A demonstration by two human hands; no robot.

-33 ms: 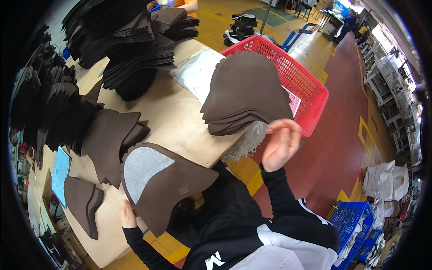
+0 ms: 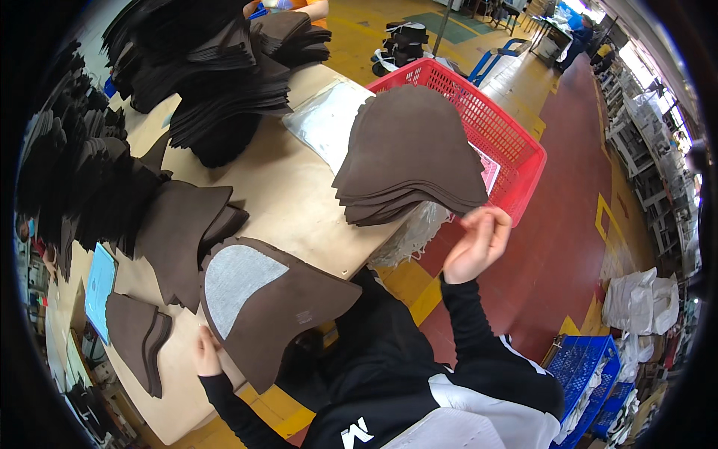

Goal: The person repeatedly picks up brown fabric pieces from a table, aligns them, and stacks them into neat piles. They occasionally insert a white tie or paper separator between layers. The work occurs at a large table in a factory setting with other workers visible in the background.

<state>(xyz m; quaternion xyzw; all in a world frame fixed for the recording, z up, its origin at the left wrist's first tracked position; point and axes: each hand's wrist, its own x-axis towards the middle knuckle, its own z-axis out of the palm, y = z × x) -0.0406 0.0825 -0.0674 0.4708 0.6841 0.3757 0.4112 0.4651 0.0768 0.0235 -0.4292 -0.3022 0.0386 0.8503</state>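
Brown leather-like cut pieces everywhere, head view only. Right hand [image 2: 479, 243] at centre right of the frame, raised off the table's edge, fingers curled up under a fanned stack of brown pieces [image 2: 407, 153], holding it from below; the stack hangs partly over the table edge and overlaps the red basket [image 2: 516, 142] at upper right. Left hand [image 2: 206, 352] at lower left, fingers pinched on the near rim of a large brown piece with a grey lining patch [image 2: 277, 299]; that piece lies flat on the tan table [image 2: 284, 187], its pointed end sticking out past the table's near edge above the person's dark lap. Just left of it, a short pile of dark triangular pieces [image 2: 179, 232], and a smaller stack [image 2: 138, 337] near the lower left corner, next to a light blue sheet [image 2: 99, 280]. Tall dark stacks [image 2: 224, 67] crowd the upper left and the far left rim of the table. Clear plastic bag [image 2: 325, 116] lies between those stacks and the held stack. Open tabletop only in the middle band. Red and yellow floor [image 2: 568, 224] to the right is open; blue crate [image 2: 591, 367] at lower right, white bags [image 2: 636, 299] beside it.
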